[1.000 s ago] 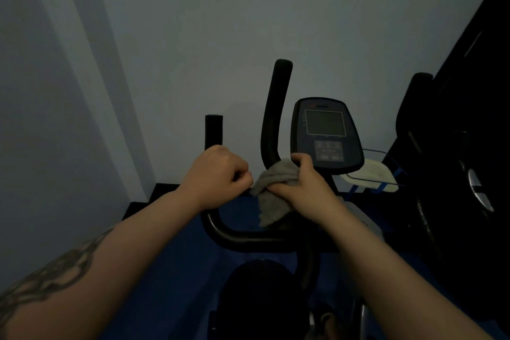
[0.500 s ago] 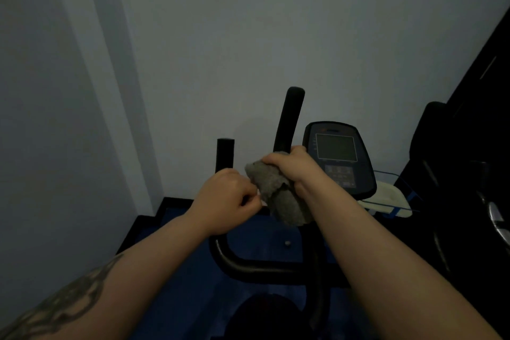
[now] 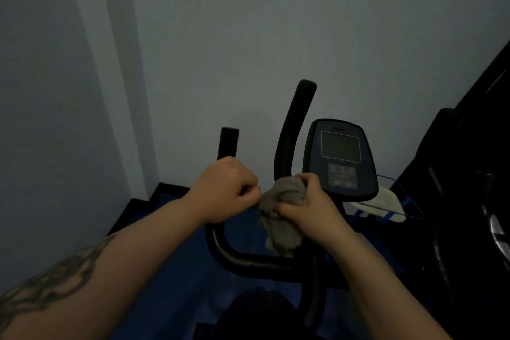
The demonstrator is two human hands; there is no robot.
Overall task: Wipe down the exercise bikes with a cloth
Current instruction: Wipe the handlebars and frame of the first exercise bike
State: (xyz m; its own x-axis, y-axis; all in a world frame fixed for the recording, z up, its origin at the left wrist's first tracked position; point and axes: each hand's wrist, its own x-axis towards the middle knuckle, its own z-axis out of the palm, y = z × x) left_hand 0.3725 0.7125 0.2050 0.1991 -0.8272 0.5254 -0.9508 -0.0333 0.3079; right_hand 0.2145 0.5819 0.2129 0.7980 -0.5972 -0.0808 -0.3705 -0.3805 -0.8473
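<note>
My left hand (image 3: 225, 191) is curled around the left handlebar (image 3: 228, 143) of the exercise bike, just below its black top end; the fingers are closed on the bar. My right hand (image 3: 309, 208) holds the grey cloth (image 3: 278, 218), bunched up, with the fingers bent around it at the base of the right handlebar (image 3: 295, 130). The lower part of the cloth hangs down between my two hands. The console (image 3: 341, 157) with its dark screen stands just to the right of my right hand. Blue floor (image 3: 171, 279) lies below the bike, and the room is dim.
</note>
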